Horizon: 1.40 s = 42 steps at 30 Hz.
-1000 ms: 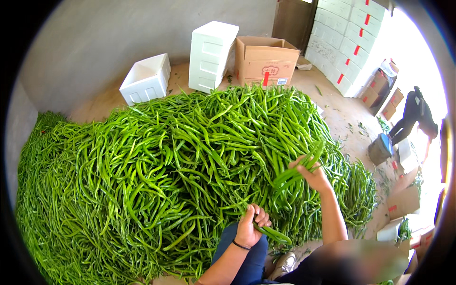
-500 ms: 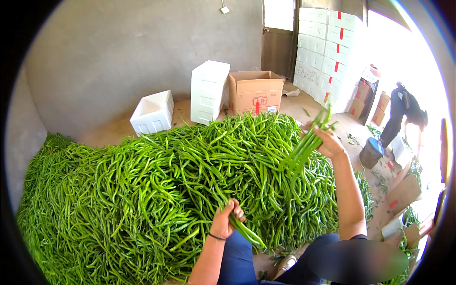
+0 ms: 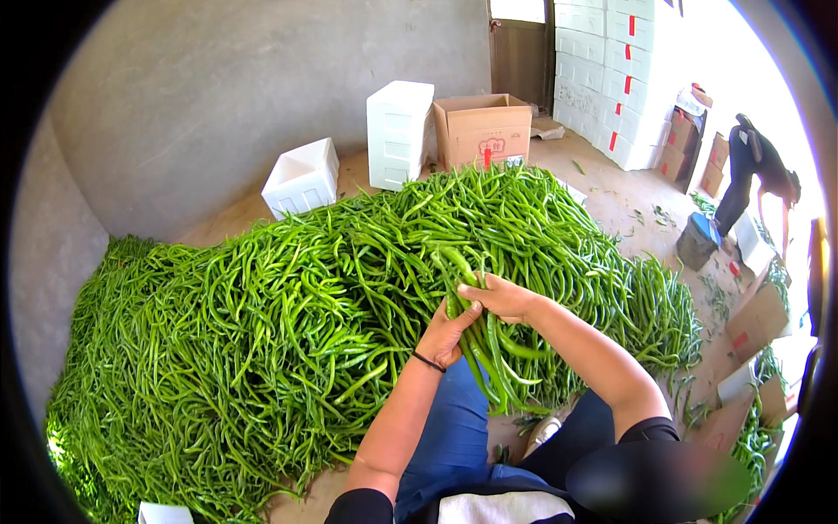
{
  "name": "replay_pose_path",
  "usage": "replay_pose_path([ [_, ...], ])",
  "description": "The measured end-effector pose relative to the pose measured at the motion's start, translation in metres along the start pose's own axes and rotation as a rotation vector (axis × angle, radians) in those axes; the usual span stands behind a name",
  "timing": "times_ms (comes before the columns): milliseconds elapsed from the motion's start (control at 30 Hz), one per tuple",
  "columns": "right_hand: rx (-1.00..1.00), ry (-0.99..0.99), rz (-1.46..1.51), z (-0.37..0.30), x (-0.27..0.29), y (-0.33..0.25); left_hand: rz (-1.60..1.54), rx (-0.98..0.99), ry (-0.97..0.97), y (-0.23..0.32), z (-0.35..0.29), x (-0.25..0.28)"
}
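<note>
A bunch of long green chili peppers [image 3: 496,371] is held above my lap, its ends fanning out downward. My left hand [image 3: 448,334], with a dark band at the wrist, is closed round the bunch from the left. From the right, my right hand [image 3: 504,299] closes on its upper part, touching the left hand's fingertips. Some fingers are hidden behind the peppers. Just beyond and to the left spreads a large heap of the same chili peppers [image 3: 262,349].
Behind the heap stand an open white foam box [image 3: 303,179], stacked white foam boxes [image 3: 399,135] and an open cardboard carton [image 3: 483,135]. More white boxes [image 3: 602,79] rise by the door. At right, a person [image 3: 755,170] bends near a bucket [image 3: 698,240] and cardboard pieces [image 3: 758,321].
My right hand has come down and left with its peppers to meet my left hand, which rose slightly. The two bunches are now together. The view has tilted downward.
</note>
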State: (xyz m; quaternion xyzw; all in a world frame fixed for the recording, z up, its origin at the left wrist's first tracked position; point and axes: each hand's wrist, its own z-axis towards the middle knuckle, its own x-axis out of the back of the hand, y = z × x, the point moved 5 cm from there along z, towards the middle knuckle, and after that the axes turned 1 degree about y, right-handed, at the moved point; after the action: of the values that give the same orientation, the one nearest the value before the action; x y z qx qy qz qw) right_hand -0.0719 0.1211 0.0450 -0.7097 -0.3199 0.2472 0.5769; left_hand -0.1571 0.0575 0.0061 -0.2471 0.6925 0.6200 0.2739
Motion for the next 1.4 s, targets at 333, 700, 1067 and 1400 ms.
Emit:
replay_pose_path([
  [333, -0.001, -0.029, -0.120, -0.011, -0.004, 0.016, -0.238, 0.080, 0.080, -0.006, -0.041, 0.070],
  [700, -0.157, -0.226, 0.551, -0.027, -0.005, 0.060, -0.492, 0.040, 0.109, -0.011, -0.061, 0.114],
  [1067, -0.196, -0.193, 0.761, -0.005, -0.022, 0.068, -0.387, 0.178, 0.001, -0.015, -0.064, 0.078],
  [1400, -0.184, 0.080, 0.755, 0.000, -0.044, 0.065, 0.320, -0.067, 0.117, -0.018, -0.050, 0.038],
])
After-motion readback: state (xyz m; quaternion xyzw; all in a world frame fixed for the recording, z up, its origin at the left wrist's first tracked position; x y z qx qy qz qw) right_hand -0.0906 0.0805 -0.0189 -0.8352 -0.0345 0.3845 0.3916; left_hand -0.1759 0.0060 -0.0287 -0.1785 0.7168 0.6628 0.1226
